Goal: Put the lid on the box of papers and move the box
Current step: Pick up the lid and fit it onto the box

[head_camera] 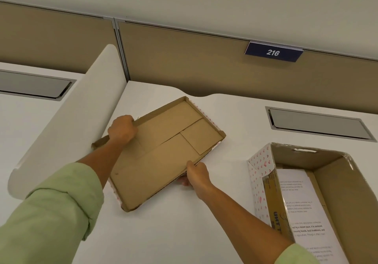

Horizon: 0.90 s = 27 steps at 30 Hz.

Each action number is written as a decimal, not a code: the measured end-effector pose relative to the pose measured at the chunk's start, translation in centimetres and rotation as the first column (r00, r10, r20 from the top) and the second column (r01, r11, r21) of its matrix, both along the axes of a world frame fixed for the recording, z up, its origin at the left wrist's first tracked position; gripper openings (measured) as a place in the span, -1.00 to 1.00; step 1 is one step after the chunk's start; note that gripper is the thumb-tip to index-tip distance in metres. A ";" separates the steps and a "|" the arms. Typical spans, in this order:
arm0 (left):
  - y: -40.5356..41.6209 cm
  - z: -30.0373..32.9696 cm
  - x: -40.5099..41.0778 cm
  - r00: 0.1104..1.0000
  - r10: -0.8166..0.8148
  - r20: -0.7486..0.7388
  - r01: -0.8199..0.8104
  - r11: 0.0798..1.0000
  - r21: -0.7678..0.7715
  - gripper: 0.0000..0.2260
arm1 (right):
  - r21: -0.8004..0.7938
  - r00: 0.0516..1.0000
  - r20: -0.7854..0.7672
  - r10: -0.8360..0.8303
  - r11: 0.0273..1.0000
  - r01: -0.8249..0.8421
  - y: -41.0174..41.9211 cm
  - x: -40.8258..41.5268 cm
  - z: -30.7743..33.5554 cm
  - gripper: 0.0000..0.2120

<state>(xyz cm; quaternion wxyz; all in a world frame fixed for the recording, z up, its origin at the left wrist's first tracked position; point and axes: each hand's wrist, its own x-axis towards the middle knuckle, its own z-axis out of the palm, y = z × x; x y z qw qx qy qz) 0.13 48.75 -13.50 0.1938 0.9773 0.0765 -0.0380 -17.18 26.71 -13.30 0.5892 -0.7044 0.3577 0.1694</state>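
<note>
The cardboard lid (163, 153) lies upside down at the middle of the white desk (173, 233), brown inside facing up, its heart-patterned outer rim showing at the edges. My left hand (122, 129) grips its far left rim. My right hand (195, 174) holds its near right rim, fingers underneath. The open box (331, 165) stands at the right, with printed papers (300, 208) lying flat inside it. Its outer wall is white with pink hearts.
A white curved divider (67, 124) rises at the left of the lid. A tan partition wall (204, 65) with a blue "216" sign (273, 52) runs behind the desk. Grey cable hatches (319, 123) sit in the desk at back right and far left.
</note>
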 end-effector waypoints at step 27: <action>-7.7 12.7 -21.6 0.918 0.062 0.392 0.088 0.932 -0.353 -0.66 | 0.122 0.808 0.554 -0.199 0.980 0.158 -9.6 -13.3 12.2 -0.89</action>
